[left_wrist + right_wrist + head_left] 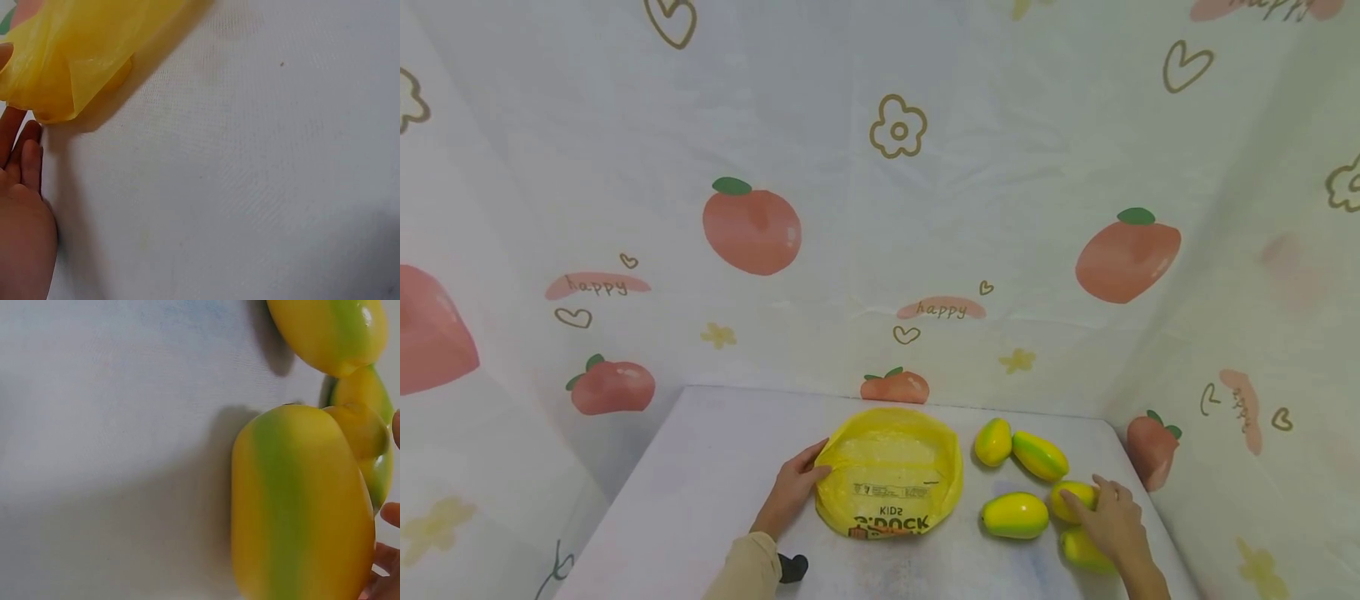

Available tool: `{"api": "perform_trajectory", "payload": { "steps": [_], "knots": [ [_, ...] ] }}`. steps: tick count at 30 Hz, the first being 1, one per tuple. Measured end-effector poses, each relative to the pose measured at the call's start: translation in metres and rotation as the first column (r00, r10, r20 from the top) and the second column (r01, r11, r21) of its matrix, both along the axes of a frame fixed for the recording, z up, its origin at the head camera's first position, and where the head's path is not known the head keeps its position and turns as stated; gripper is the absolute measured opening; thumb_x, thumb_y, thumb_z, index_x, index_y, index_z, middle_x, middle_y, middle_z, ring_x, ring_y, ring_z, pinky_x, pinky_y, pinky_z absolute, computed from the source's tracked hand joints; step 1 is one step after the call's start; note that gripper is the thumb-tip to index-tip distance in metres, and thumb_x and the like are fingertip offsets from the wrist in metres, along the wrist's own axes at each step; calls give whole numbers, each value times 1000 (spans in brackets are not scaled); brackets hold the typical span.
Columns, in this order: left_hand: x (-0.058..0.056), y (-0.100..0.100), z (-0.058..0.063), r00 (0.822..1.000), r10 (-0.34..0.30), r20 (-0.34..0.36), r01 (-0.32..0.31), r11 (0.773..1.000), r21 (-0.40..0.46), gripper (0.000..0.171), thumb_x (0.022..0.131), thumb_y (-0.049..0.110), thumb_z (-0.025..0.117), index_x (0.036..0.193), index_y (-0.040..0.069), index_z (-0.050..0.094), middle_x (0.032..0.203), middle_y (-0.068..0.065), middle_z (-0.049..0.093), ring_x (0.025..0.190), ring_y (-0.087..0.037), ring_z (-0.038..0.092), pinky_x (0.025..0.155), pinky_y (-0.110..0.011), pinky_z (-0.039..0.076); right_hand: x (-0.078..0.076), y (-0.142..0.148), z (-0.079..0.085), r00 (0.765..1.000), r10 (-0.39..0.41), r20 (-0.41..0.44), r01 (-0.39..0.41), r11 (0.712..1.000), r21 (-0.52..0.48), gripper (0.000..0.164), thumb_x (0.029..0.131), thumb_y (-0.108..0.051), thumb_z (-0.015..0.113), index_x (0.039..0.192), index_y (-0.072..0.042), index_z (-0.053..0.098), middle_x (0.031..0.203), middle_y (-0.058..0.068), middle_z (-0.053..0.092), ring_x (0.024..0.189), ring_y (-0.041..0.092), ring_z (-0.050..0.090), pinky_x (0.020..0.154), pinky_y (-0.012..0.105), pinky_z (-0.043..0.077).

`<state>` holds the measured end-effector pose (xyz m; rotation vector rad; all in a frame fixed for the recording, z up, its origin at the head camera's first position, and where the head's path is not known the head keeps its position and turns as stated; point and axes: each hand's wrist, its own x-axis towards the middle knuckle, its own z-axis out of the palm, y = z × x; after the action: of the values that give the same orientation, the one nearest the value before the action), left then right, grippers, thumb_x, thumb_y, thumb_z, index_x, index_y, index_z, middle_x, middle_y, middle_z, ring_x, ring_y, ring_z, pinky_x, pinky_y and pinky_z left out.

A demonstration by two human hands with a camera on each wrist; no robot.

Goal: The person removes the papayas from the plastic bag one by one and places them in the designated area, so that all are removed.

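Note:
A yellow plastic bag with dark print lies with its mouth spread wide, facing up. My left hand pinches its left rim, thumb on the inner side and fingers outside; the left wrist view shows the bag's side above the hand. On the right, my right hand has thumb and fingers around a yellow-green mango. Another mango lies under that hand, partly hidden by it, and looms large in the right wrist view. The right fingers show at that view's edge.
Three more mangoes lie between bag and right hand: one upright-looking mango, a slanted mango and a nearer mango. A black object sits beside the left sleeve. Printed cloth walls border the white table.

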<state>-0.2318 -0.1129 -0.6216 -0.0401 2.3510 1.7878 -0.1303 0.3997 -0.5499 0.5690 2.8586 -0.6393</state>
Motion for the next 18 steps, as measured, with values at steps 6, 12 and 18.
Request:
{"api": "perform_trajectory", "payload": {
  "steps": [6, 12, 18],
  "knots": [
    [1, -1, 1, 1000, 15, -24, -15, 1000, -20, 54, 96, 27, 68, 148, 17, 55, 154, -10, 53, 146, -34, 47, 121, -53, 39, -2, -3, 4, 997, 1, -74, 2, 999, 39, 99, 97, -70, 45, 150, 12, 30, 149, 47, 19, 132, 67, 26, 106, 79, 34],
    [-1, -3, 3, 999, 28, -33, -28, 1000, 4, 53, 97, 25, 68, 148, 16, 56, 154, -10, 54, 147, -34, 46, 122, -53, 38, -6, -14, 13, 993, -4, -120, 10, 998, 57, 94, 97, -66, 48, 149, 11, 34, 152, 45, 20, 135, 65, 27, 109, 79, 31],
    [-2, -5, 9, 999, 40, -18, -41, 999, -20, 51, 98, 26, 66, 147, 17, 56, 153, -8, 55, 146, -34, 47, 122, -54, 38, -10, -27, 24, 983, 69, -171, -52, 993, 104, 87, 100, -62, 48, 148, 11, 38, 152, 44, 24, 133, 67, 30, 108, 80, 32]
  ]
}}
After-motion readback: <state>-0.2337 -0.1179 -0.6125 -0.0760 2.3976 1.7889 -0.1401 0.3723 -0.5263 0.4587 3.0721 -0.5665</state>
